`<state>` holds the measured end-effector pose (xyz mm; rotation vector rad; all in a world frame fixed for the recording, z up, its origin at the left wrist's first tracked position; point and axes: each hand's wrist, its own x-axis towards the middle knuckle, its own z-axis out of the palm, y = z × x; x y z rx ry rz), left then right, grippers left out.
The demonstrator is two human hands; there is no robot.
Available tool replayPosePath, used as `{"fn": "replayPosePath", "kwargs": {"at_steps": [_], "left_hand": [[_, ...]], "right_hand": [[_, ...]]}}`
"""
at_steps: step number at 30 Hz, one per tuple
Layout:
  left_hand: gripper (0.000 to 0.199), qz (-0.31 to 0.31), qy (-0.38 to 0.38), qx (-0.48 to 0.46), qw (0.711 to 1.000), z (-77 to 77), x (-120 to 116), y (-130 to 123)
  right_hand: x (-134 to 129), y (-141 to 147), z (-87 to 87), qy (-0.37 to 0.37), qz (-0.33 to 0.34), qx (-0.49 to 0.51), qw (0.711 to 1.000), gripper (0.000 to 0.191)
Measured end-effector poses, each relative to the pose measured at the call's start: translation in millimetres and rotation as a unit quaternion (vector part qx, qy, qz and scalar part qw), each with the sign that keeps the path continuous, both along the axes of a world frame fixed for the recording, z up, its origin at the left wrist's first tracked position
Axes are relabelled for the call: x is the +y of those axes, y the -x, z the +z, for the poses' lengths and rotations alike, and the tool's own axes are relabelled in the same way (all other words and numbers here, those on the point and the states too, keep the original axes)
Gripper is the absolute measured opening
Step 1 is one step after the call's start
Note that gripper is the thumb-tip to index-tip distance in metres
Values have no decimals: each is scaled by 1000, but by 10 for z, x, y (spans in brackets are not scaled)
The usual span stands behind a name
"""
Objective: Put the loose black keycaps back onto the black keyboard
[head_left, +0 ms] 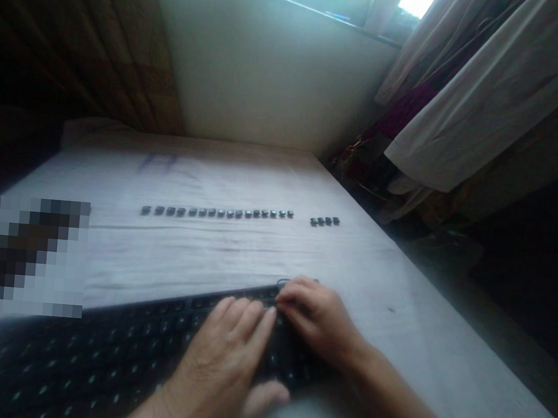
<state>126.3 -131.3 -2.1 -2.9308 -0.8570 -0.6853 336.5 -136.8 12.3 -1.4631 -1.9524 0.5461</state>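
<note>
A black computer keyboard [118, 351] lies at a slant on the white cloth, its keys marked with pale characters. My left hand [229, 347] rests palm down over the keyboard's right half, fingers stretched out and thumb apart. At the far right end of the keyboard, my right hand [319, 315] has its thumb and fingers pinched together close to the upper keys. What is between those fingertips is hidden. A thin dark loop shows just behind them. Beyond the keyboard, small dark keycaps [221, 213] stand in a long row, with a shorter group of keycaps [328, 220] to its right.
A white sheet [183, 253] covers the flat surface, whose right edge [428, 279] drops off to a dark floor area. A blurred-out patch [24, 253] hides something at left. Behind are a wall [269, 86], a brown curtain [141, 50] and hanging cloths [475, 108].
</note>
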Motion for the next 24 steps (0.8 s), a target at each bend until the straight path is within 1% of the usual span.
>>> {"fn": "replayPosePath", "kwargs": {"at_steps": [8,13,19,24], "left_hand": [[66,-8,5,-7,1000,23,-9,5],[65,-10,23,-3,1000,39,-12,-3],[68,-11,25,-9,1000,13,-19,-6],[65,-5,52,9,999,40,-19,-10]], "right_hand": [[19,57,115,54,-20,-44,997,12],[56,79,159,89,-33,-63,993,13],[84,77,168,92,-33,-70,993,13],[80,83,152,96,-42,-64,992,11]]}}
